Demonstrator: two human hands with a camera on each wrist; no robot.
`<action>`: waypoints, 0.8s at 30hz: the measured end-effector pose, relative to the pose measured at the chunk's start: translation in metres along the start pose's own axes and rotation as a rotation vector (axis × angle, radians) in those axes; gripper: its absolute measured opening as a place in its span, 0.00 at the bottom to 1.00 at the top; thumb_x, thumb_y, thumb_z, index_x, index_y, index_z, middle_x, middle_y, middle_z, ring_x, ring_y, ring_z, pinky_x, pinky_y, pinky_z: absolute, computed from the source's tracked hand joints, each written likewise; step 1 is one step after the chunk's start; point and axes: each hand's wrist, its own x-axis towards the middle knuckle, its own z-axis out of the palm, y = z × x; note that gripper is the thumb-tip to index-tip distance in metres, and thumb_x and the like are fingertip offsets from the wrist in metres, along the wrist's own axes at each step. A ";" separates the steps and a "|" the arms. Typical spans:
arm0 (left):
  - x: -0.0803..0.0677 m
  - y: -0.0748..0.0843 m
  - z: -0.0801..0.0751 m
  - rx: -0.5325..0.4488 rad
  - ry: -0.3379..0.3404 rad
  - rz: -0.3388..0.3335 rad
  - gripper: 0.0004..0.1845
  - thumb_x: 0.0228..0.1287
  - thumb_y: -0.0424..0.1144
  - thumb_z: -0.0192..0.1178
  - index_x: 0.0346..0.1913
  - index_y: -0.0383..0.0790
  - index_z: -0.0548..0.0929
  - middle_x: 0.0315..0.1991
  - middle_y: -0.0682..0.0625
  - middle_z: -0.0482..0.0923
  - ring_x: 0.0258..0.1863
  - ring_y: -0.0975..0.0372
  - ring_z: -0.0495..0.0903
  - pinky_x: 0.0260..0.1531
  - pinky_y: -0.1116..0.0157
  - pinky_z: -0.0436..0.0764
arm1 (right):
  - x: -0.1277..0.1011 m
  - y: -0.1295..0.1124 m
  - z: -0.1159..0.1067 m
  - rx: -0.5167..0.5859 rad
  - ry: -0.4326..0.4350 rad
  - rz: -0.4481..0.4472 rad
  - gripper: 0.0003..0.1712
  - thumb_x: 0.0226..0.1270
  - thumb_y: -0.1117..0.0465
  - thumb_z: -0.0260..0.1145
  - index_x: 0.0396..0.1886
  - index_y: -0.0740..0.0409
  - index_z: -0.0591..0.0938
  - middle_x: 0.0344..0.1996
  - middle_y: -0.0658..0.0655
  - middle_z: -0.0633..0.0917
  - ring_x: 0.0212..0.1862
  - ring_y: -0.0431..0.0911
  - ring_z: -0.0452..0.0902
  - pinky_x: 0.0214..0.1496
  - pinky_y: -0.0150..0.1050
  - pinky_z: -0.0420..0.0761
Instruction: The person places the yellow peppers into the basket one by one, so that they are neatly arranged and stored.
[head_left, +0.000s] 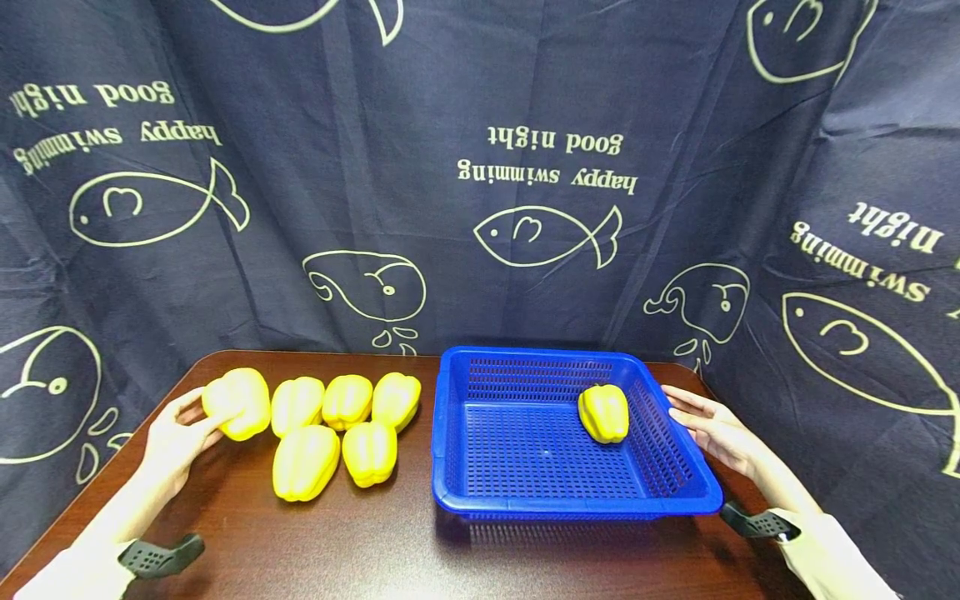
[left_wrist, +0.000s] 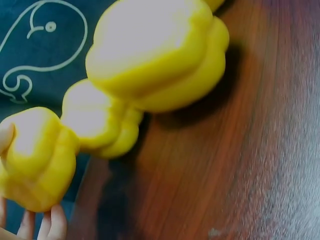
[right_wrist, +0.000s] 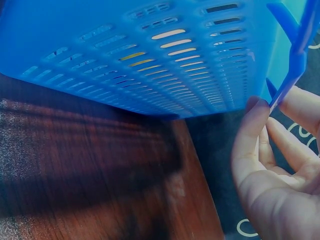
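Observation:
My left hand (head_left: 176,437) grips a yellow bell pepper (head_left: 243,404) at the left end of the table, thumb on the near side and fingers around the other; the left wrist view shows the same pepper (left_wrist: 37,160). Just right of it sits a group of several more yellow peppers (head_left: 306,462). My right hand (head_left: 712,429) pinches the right rim of a blue plastic basket (head_left: 577,505), with the thumb (right_wrist: 252,115) on the outside of the rim in the right wrist view. One yellow pepper (head_left: 603,413) lies inside the basket, near its right wall.
The brown wooden table (head_left: 352,550) carries the basket on its right half. A dark curtain (head_left: 420,183) printed with fish and lettering hangs behind and at both sides. Each wrist wears a dark strap (head_left: 161,557).

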 end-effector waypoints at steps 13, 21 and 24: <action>-0.009 0.014 0.032 -0.052 -0.064 0.002 0.22 0.62 0.21 0.57 0.44 0.57 0.76 0.34 0.65 0.81 0.31 0.74 0.82 0.28 0.76 0.82 | -0.001 0.000 0.001 0.000 0.000 -0.001 0.24 0.76 0.70 0.45 0.62 0.43 0.74 0.54 0.40 0.82 0.53 0.39 0.81 0.51 0.33 0.82; -0.015 0.020 0.052 0.043 -0.067 -0.014 0.22 0.61 0.23 0.59 0.46 0.57 0.73 0.35 0.67 0.78 0.32 0.75 0.80 0.29 0.77 0.81 | -0.002 0.001 0.000 0.000 0.010 -0.010 0.24 0.75 0.71 0.46 0.63 0.44 0.73 0.55 0.40 0.81 0.53 0.38 0.81 0.52 0.33 0.81; -0.017 0.021 0.059 0.064 -0.067 -0.013 0.22 0.61 0.25 0.60 0.47 0.58 0.73 0.36 0.68 0.78 0.32 0.75 0.80 0.30 0.77 0.81 | -0.002 0.001 -0.001 0.002 -0.027 -0.021 0.25 0.76 0.71 0.44 0.65 0.47 0.71 0.56 0.41 0.81 0.54 0.38 0.80 0.53 0.33 0.81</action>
